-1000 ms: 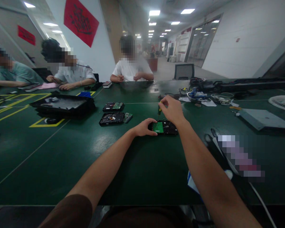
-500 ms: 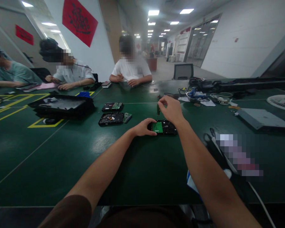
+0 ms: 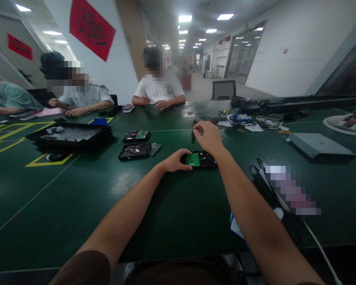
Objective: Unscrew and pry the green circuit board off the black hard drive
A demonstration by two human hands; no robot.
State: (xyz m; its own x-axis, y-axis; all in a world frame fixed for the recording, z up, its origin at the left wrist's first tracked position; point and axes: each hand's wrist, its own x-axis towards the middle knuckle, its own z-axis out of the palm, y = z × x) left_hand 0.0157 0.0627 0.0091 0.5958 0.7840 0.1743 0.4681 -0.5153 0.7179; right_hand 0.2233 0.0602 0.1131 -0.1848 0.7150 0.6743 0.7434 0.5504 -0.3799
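Observation:
A hard drive [image 3: 208, 160] lies flat on the green table [image 3: 166, 221], its green circuit board [image 3: 192, 159] facing up. My left hand [image 3: 178, 160] grips the drive's left end between thumb and fingers. Above the drive, my right hand [image 3: 209, 136] is closed around a dark screwdriver [image 3: 193, 135], held upright with its shaft toward the circuit board. Whether the tip touches a screw is too small to tell. To the left lie a second hard drive [image 3: 134, 152], a loose circuit board [image 3: 155, 149] touching or close beside it, and another drive [image 3: 136, 135] behind.
A black tray [image 3: 71, 136] stands at the left. On the right are a grey metal box [image 3: 322, 145], a power strip [image 3: 275, 188] with a white cord, and a heap of cables [image 3: 240, 118]. Co-workers sit across the table, one person [image 3: 158, 89] directly opposite.
The view has turned slightly, so everything sits a little further left. Both hands keep their places at the drive, and the screwdriver remains upright above it.

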